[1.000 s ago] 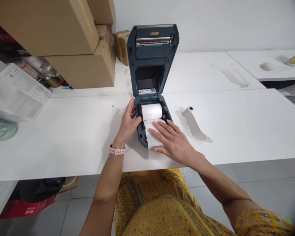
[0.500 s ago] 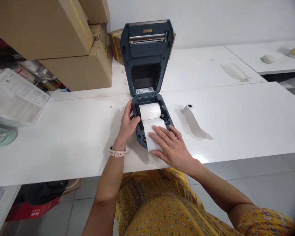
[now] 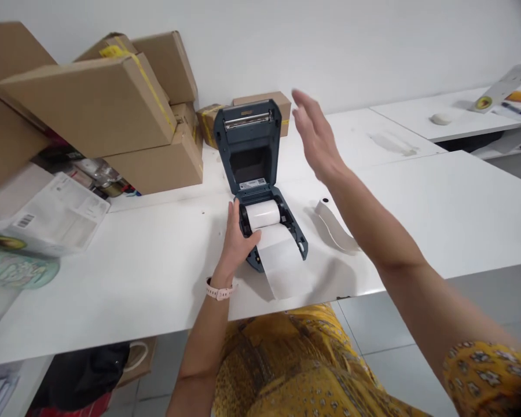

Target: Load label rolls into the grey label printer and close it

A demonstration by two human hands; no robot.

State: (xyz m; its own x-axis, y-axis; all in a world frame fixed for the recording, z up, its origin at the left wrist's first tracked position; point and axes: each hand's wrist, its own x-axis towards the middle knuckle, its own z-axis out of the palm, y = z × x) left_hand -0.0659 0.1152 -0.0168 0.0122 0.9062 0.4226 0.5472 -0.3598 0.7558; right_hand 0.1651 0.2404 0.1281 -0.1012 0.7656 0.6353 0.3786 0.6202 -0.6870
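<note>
A dark blue-grey label printer [image 3: 293, 227] stands on the white table with its lid [image 3: 252, 139] tipped up and back. Inside sits a white paper roll [image 3: 263, 214], and a loose paper strip [image 3: 287, 267] runs from it over the printer's front onto the table. My left hand [image 3: 238, 240] grips the printer's left side, the thumb on the strip's left edge. Up in the air to the right of the lid is my right hand [image 3: 316, 136], fingers stretched out, slightly blurred, holding nothing. A small partly unrolled paper roll [image 3: 333, 225] lies right of the printer, partly behind my right forearm.
Cardboard boxes [image 3: 156, 168] are stacked at the back left, with smaller boxes [image 3: 260, 99] behind the lid. A white printed package [image 3: 65, 211] and a green container [image 3: 30, 269] stand at the left. The table's front edge runs close to my body.
My right hand has left the paper strip and risen up and right beside the lid. My left hand stays on the printer's side. The view has tilted upward.
</note>
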